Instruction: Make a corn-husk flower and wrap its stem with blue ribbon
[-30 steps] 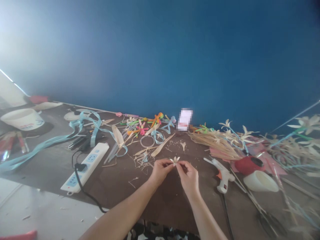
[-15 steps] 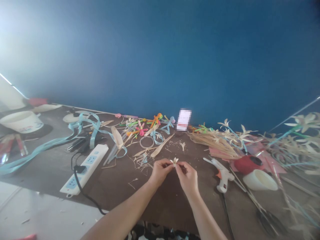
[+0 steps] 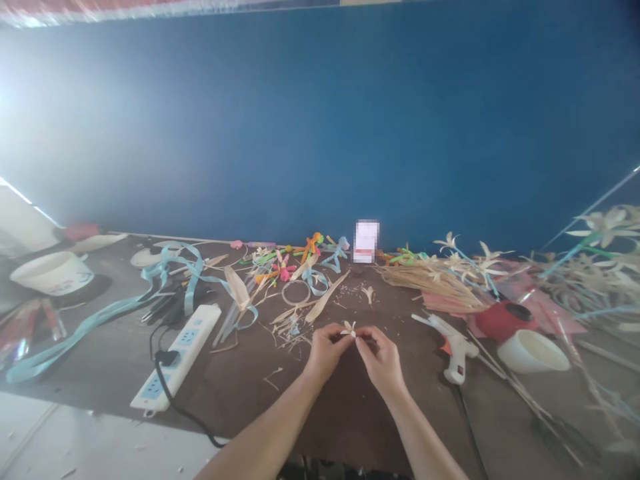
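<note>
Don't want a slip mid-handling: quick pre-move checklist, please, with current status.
1. Pale flower secured: ok, held at the fingertips of the left hand and right hand.
2. Glue gun parked clear of the hands: ok, lying on the table to their right.
3. Glue gun powered: cannot tell, its cord runs out of view.
4. Black plug in the power strip: ok.
5. Surface free of scraps: not ok, scraps lie just beyond the left hand.
</note>
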Demonstrator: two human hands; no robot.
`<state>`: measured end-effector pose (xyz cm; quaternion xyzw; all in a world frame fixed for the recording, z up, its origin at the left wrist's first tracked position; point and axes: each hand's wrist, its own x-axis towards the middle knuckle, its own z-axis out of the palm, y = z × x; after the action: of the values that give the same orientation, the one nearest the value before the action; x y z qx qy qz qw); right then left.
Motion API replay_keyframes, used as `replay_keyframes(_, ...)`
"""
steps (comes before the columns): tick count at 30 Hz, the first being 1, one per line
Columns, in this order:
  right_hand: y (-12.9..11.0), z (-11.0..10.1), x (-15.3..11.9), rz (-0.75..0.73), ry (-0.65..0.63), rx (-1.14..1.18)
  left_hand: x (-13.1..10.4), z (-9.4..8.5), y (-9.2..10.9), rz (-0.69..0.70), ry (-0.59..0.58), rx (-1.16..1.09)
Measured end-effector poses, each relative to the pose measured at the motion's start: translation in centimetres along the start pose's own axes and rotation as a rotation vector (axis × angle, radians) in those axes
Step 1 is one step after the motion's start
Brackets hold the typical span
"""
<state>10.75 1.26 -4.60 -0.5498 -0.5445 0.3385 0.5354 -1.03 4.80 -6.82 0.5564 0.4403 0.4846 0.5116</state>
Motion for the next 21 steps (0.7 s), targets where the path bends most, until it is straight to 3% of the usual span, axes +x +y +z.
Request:
replay_keyframes(9, 1.3, -0.1, 0.1, 0.058, 0.007, 0.075, -0.1, 0.0, 0.6, 0.036, -0.088, 0.035)
replay_keyframes(21, 1.9, 0.0, 0.3, 0.054, 0.046, 0.059, -0.2, 0.2, 1.8, 0.048, -0.105, 0.073)
